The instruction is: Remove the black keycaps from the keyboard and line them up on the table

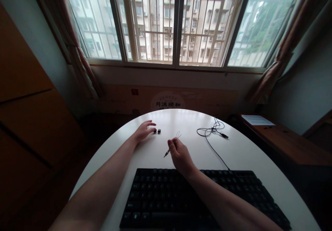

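My right hand [179, 154] is closed around a wire keycap puller [166, 152] above the back edge of the black keyboard [160, 196]. The puller's thin wire loops stick out past the fingers, and its dark tip points down to the left. Farther back on the left, my left hand [144, 130] has its fingers stretched out over the white table. Its lower fingertip is at a small black keycap [155, 131], touching it or very close. A second black keycap [159, 131] lies just to the right of that one.
The keyboard's black cable [216, 152] runs back to a loose coil with a USB plug [224, 136]. All of this rests on a round white table [181, 118]. A wooden desk [287, 141] with a paper sheet [257, 120] stands at right. Behind are a cardboard box [116, 97] and barred windows.
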`<state>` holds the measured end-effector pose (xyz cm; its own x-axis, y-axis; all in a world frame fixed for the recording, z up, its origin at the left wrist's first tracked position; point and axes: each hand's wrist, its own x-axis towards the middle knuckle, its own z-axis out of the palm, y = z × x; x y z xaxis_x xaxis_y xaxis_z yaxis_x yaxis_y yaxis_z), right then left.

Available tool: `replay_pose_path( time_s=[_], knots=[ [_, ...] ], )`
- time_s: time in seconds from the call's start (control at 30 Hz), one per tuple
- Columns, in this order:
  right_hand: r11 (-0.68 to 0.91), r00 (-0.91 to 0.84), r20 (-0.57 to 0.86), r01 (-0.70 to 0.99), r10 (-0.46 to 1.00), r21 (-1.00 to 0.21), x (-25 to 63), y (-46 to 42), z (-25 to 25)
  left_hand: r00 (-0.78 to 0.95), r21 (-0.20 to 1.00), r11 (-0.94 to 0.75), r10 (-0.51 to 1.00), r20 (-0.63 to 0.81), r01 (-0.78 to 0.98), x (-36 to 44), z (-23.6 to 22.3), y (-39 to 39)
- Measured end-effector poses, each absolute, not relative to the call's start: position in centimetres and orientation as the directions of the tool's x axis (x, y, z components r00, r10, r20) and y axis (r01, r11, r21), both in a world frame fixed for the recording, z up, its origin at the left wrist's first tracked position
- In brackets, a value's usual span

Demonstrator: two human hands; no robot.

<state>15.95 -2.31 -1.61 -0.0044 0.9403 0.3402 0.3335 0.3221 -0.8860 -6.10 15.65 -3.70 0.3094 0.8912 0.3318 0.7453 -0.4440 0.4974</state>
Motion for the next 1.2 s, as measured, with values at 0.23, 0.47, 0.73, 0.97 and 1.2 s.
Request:
replay_pose_path(
  time_s=[0.23, 0.47, 0.73, 0.97, 1.2],
  knots=[
    [0.323, -0.01, 0.339, 0.331, 0.941, -0.887, 15.9, -2.47, -1.36, 0.367, 0.465, -0.476, 0.877, 0.31, 0.747, -5.94, -3.77, 15.22],
    [0.31, -0.008, 0.328, 0.345, 0.945, -0.886, 15.85, -2.41, -1.39, 0.375, 0.427, -0.482, 0.873, 0.312, 0.765, -5.56, -3.8, 15.1],
    [0.311, -0.008, 0.328, 0.342, 0.945, -0.887, 15.89, -2.59, -1.11, 0.38, 0.421, -0.475, 0.877, 0.293, 0.772, -5.6, -3.68, 15.21],
    [0.322, -0.007, 0.34, 0.34, 0.941, -0.884, 15.88, -2.52, -1.21, 0.382, 0.427, -0.474, 0.879, 0.287, 0.77, -5.61, -3.65, 15.22],
    [0.322, -0.015, 0.337, 0.34, 0.941, -0.884, 15.94, -2.51, -1.2, 0.383, 0.426, -0.471, 0.881, 0.279, 0.773, -5.59, -3.68, 15.29]
  ],
)
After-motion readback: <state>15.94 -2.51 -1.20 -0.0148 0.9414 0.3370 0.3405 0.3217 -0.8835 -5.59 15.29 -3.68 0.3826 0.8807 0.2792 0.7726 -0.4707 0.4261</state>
